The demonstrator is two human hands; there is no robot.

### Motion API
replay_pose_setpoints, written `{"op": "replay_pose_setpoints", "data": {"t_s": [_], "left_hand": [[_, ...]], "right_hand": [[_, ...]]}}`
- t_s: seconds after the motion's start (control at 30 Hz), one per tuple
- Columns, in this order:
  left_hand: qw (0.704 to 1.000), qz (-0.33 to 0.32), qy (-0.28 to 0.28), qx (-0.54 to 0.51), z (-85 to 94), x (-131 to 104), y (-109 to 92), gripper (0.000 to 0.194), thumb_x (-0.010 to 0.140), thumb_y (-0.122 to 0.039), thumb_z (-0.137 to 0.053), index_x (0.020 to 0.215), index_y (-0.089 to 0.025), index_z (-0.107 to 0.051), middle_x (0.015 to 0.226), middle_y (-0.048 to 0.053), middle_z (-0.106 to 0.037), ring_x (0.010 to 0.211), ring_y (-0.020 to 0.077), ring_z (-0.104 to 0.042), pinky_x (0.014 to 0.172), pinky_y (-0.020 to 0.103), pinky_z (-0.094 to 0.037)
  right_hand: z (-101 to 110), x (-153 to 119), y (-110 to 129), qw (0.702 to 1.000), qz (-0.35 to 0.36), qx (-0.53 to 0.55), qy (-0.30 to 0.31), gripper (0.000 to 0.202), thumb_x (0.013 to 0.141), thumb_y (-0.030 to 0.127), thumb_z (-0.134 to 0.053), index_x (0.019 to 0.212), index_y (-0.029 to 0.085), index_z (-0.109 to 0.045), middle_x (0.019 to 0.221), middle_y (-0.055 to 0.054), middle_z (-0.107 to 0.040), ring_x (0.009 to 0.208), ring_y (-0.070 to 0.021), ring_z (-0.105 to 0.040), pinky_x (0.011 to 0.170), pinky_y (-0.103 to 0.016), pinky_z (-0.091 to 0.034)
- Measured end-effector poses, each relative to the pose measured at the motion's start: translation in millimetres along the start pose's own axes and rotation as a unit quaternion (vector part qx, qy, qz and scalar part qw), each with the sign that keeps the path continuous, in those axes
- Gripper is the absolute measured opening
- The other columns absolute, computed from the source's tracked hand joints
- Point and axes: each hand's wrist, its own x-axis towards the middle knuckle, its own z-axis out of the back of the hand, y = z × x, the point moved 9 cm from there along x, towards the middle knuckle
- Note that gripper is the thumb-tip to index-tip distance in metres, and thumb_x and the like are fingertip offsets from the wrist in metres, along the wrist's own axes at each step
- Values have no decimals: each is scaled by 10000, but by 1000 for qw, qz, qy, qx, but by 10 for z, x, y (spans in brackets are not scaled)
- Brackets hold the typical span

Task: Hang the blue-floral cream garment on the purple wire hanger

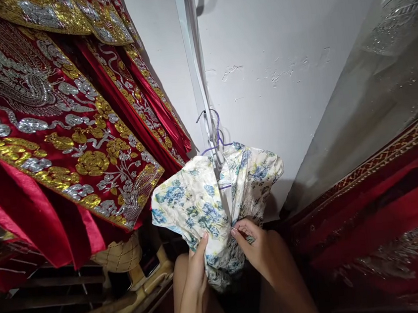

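Observation:
A white blouse (pixel 194 193) with blue and yellow flowers hangs on a purple hanger (pixel 219 128), low in front of the wall and between my knees. My left hand (pixel 199 264) grips the blouse's left side, its thumb lying on top of the fabric and the other fingers hidden behind. At the lower end of the front opening, my right hand (pixel 253 241) pinches the edge of the cloth between thumb and fingers. The hanger's hook is beside a pale strap or strip on the wall. The blouse's lower end bunches below my hands.
Red garments with gold and silver embroidery (pixel 93 158) hang at the left. Below them is a wooden chair (pixel 144 288). More red embroidered cloth (pixel 397 206) lines the right side, near a clear plastic cover (pixel 383 73). A white wall (pixel 263 36) stands behind the blouse.

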Motion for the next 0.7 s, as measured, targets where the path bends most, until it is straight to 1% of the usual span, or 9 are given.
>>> {"op": "replay_pose_setpoints", "data": {"t_s": [0.07, 0.13, 0.23, 0.37, 0.43, 0.57, 0.7], "left_hand": [[1000, 27, -15, -4, -16, -46, 14, 577, 862, -234, -754, 1402, -165, -561, 1449, 157, -589, 1415, 281, -484, 1220, 430, -333], [999, 36, -29, -14, -35, -77, 4, 588, 879, -210, -731, 1429, -166, -529, 1491, 146, -550, 1433, 263, -461, 1230, 406, -313], [998, 33, -39, -35, -74, -114, -27, 610, 888, -157, -706, 1460, -163, -494, 1484, 133, -561, 1428, 240, -468, 1225, 374, -324], [998, 19, -2, -67, -189, -172, -61, 544, 919, -134, -650, 1446, -172, -521, 1412, 128, -628, 1375, 253, -535, 1198, 409, -378], [997, 18, 6, -72, -204, -189, -56, 520, 924, -139, -643, 1432, -166, -534, 1408, 131, -630, 1366, 259, -545, 1201, 421, -374], [999, 11, 5, -51, -139, -131, -18, 529, 898, -178, -688, 1409, -166, -550, 1417, 139, -621, 1395, 285, -510, 1208, 456, -354], [999, 12, -30, 9, 33, 27, 68, 583, 841, -292, -768, 1378, -178, -571, 1440, 151, -598, 1445, 327, -434, 1216, 493, -320]], "right_hand": [[96, -22, 50, 1000, -9, -19, -16, 205, 928, 372, -573, 872, 213, -690, 773, -62, -756, 702, -214, -726, 618, -253, -556], [152, -23, 58, 999, -9, -18, -30, 197, 916, 365, -588, 896, 204, -699, 798, -69, -770, 731, -218, -741, 638, -254, -569], [125, -1, -17, 1000, -1, -4, -30, 163, 879, 346, -627, 899, 202, -699, 808, -66, -774, 755, -217, -746, 656, -255, -579], [55, 1, -87, 997, 42, 29, -51, 137, 848, 328, -638, 887, 211, -698, 762, -47, -749, 696, -195, -717, 629, -251, -572], [25, -8, -89, 996, 53, 38, -57, 124, 846, 315, -625, 863, 219, -701, 737, -38, -735, 670, -188, -699, 625, -251, -569], [-21, -22, -105, 996, 55, 36, -54, 143, 868, 309, -594, 784, 228, -677, 699, -36, -709, 620, -185, -663, 605, -266, -556], [-27, -55, -275, 995, 49, 37, -72, 192, 924, 355, -564, 822, 223, -660, 721, -57, -693, 641, -200, -654, 594, -283, -545]]}}
